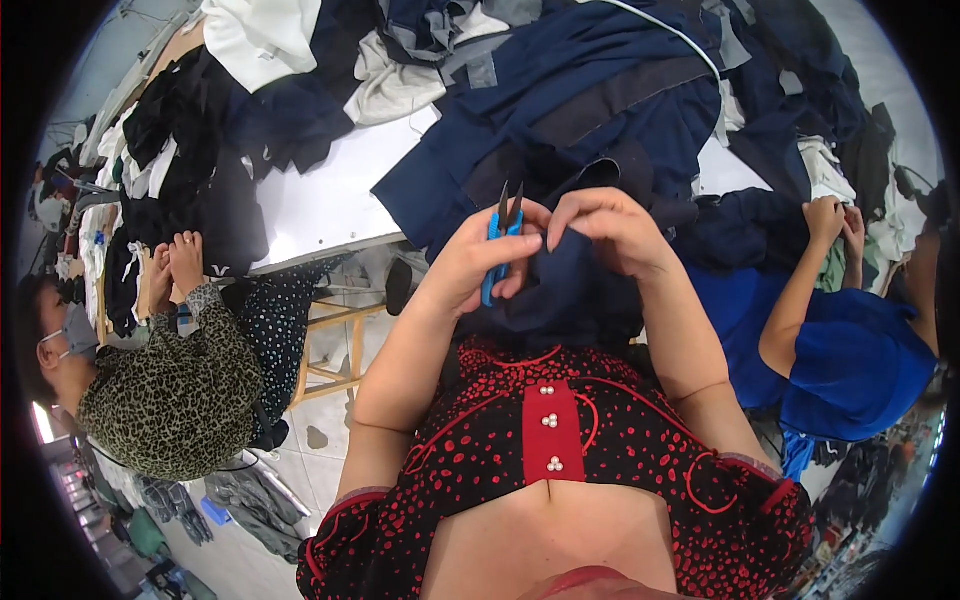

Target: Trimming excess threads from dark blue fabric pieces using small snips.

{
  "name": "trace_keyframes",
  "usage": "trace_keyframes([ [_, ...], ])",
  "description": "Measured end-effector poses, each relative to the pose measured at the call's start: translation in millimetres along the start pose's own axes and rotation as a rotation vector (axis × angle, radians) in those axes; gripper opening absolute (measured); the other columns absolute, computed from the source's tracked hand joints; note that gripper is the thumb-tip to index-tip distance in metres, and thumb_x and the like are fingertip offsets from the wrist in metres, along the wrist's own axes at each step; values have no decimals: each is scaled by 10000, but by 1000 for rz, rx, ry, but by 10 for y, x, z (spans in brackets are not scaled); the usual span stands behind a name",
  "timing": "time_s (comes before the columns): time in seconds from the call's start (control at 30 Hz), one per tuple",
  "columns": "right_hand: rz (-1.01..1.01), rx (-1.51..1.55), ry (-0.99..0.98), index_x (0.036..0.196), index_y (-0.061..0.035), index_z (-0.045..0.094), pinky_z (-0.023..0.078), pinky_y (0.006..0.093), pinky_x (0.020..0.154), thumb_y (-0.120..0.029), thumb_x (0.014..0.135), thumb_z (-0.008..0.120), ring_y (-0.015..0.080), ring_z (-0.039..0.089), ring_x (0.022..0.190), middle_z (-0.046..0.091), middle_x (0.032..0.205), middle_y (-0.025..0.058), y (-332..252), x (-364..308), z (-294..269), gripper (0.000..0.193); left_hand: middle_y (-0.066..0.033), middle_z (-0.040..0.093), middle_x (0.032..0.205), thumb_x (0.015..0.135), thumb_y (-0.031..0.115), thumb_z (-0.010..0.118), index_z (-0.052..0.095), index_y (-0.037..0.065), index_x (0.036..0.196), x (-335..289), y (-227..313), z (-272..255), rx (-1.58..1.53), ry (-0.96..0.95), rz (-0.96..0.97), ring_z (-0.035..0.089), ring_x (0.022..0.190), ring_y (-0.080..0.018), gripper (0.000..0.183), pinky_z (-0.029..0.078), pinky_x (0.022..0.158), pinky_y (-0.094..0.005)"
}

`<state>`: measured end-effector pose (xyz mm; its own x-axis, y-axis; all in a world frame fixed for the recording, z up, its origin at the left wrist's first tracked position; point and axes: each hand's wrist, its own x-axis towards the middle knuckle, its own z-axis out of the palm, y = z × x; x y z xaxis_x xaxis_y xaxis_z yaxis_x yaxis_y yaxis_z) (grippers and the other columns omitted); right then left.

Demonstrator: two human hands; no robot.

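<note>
My left hand [475,255] is closed around blue-handled thread snips [500,250], whose dark pointed blades stand apart and aim away from me. Just to its right, my right hand [615,230] has its fingers bent and drawn together near the left fingertips. Whatever it pinches, if anything, is too small to make out. Beneath both hands, a navy garment [590,295] hangs over the table's near edge toward my lap. More of the navy cloth [600,110] spreads across the table ahead, with darker bands along it.
A white table [330,200] carries heaps of dark, grey and white garments. A white cord [680,35] arcs over the cloth. One person in a patterned top [170,400] handles dark cloth at left; another in blue [850,350] works at right. A wooden stool [335,350] stands below.
</note>
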<state>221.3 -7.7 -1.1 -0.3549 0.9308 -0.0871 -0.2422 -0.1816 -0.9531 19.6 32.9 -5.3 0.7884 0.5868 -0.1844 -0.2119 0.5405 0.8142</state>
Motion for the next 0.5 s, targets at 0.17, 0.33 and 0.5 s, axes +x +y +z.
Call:
trace_keyframes([
  [0.17, -69, -9, 16, 1023, 33, 566, 388, 255, 850, -270, 833, 542, 140, 535, 899, 588, 928, 91, -6, -43, 79, 359, 27, 490, 684, 823, 137, 627, 556, 50, 917, -13, -18, 50, 153, 156, 26, 438, 477, -30, 146, 329, 394, -177],
  [0.33, -73, -70, 113, 1172, -19, 473, 421, 199, 758, -4, 798, 617, 55, 528, 839, 546, 906, 16, -51, -139, 271, 401, 17, 525, 689, 806, 106, 625, 562, 43, 871, -121, 58, 88, 205, 251, 136, 439, 474, -29, 111, 312, 403, -158],
  [0.5, -3, -72, 99, 1122, -4, 507, 404, 216, 819, -23, 780, 629, 82, 530, 881, 556, 935, 23, -4, -187, 232, 364, 41, 499, 673, 833, 118, 610, 552, 59, 871, -166, 85, 72, 372, 236, 194, 435, 510, -14, 91, 331, 457, -163],
])
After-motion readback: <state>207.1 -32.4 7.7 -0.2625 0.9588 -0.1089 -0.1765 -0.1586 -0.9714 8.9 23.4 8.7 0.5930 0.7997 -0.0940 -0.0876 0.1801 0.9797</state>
